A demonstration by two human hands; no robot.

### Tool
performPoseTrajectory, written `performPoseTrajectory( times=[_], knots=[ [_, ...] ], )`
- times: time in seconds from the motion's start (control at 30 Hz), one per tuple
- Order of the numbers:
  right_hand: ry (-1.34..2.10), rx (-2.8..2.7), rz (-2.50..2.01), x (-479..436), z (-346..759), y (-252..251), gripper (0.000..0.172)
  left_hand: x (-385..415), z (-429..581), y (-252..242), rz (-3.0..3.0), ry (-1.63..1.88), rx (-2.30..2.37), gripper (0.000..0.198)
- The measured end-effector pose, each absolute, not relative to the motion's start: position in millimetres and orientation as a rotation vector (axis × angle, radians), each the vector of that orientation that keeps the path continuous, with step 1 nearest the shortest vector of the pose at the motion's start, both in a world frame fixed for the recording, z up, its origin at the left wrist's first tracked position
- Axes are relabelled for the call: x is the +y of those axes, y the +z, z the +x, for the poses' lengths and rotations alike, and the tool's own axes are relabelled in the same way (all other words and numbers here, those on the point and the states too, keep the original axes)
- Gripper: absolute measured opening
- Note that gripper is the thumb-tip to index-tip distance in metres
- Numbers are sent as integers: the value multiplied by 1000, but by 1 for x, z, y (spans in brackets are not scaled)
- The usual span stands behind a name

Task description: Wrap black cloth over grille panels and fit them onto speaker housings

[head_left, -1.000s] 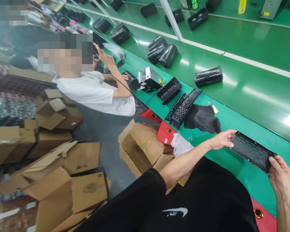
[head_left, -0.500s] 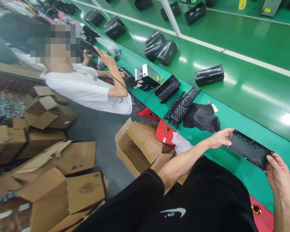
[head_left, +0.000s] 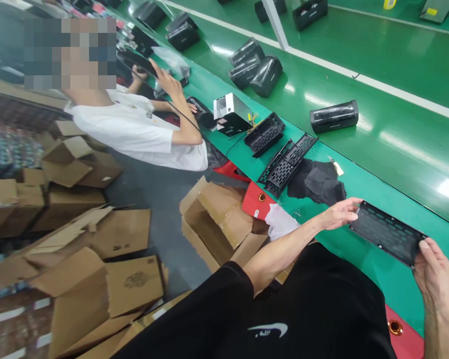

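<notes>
Between my two hands, a black slotted grille panel [head_left: 389, 234] is held tilted above the green tabletop, with thin dark mesh cloth over its slots. My left hand [head_left: 341, 214] pinches its left end, thumb on the near face. At the opposite end, my right hand [head_left: 434, 269] grips the right edge with the thumb on top. Just beyond my left hand lies a pile of black cloth pieces [head_left: 318, 183]. More black slotted panels [head_left: 290, 162] rest stacked on the table to the left of the cloth.
A co-worker in a white shirt [head_left: 134, 134] sits at the left beside a white-and-black box device [head_left: 232, 113]. Black speakers [head_left: 334, 116] stand on the green conveyor surface [head_left: 396, 129]. An open cardboard box [head_left: 217, 214] is at my left, with more cartons [head_left: 134, 284] on the floor.
The view has shifted slightly, moving the background a little. Both hands keep hold of the grille panel, with my right hand slightly farther right in view.
</notes>
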State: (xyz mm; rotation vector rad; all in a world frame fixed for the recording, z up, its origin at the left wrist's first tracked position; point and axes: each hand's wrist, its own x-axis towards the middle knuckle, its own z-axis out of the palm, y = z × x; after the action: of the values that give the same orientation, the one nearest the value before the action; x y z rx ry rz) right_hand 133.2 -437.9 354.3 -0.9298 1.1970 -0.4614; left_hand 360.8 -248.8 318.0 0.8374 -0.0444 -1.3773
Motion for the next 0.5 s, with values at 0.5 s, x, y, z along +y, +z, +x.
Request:
performPoseTrajectory(
  times=[0.5],
  knots=[
    [-363, 1119, -966, -440, 177, 352, 40, -228, 385, 318, 841, -1240, -39, 77]
  ],
)
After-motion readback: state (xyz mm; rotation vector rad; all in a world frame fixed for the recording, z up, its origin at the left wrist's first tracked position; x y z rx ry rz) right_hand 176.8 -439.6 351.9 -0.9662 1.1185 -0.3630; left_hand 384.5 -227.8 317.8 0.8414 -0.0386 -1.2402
